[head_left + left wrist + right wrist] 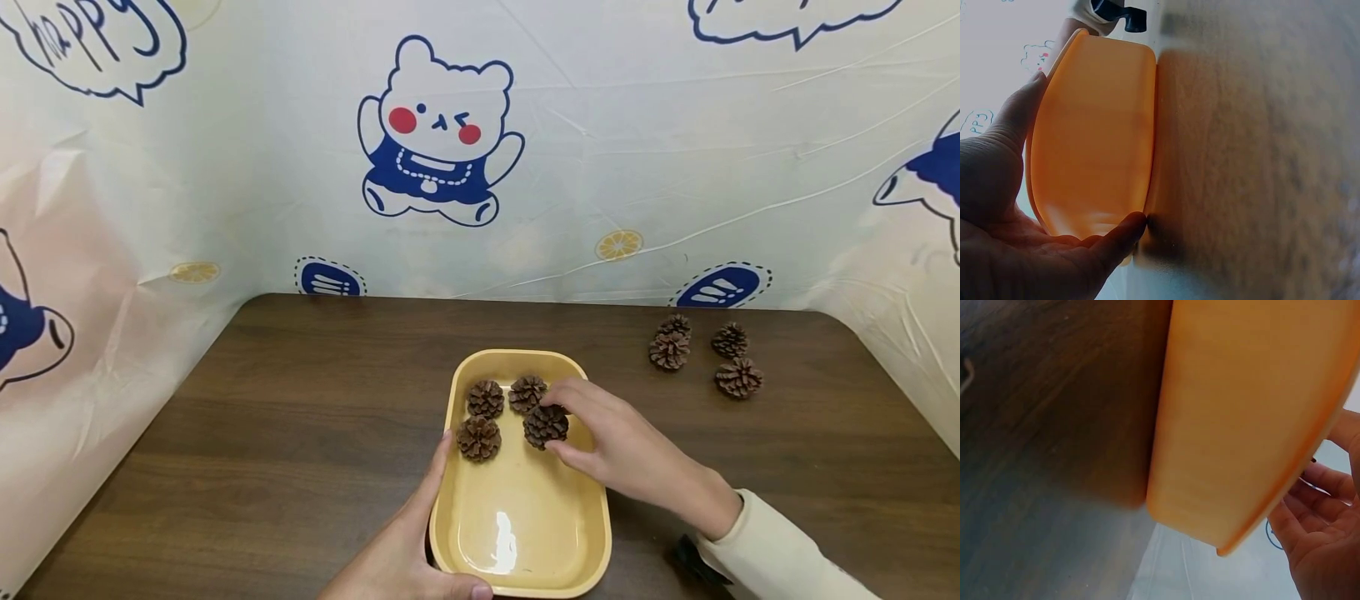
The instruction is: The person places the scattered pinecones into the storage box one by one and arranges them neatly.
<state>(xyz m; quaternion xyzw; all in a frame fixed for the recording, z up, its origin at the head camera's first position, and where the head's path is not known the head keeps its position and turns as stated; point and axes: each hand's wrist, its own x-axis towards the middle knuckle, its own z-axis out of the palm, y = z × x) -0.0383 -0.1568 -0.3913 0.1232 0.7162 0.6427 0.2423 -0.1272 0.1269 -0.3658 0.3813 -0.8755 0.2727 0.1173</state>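
Note:
My right hand (pixel 626 442) pinches a brown pine cone (pixel 546 427) between thumb and fingers, over the right side of a yellow tray (pixel 517 533). Inside the tray's far half lie three more pine cones: one at the far left (pixel 485 399), one in front of it (pixel 478 439) and one just beyond the held cone (pixel 528 393). My left hand (pixel 408 533) holds the tray's near left corner, one finger along the side and the thumb at the near rim. In the right wrist view the tray wall (pixel 1241 412) hides nearly all of the held cone.
Several pine cones (pixel 738 378) lie in two small groups at the back right of the brown wooden table (pixel 300 417). A printed sheet (pixel 585 150) with cartoon bears hangs behind the table and along both sides. A black strap (pixel 697 562) is by the right sleeve.

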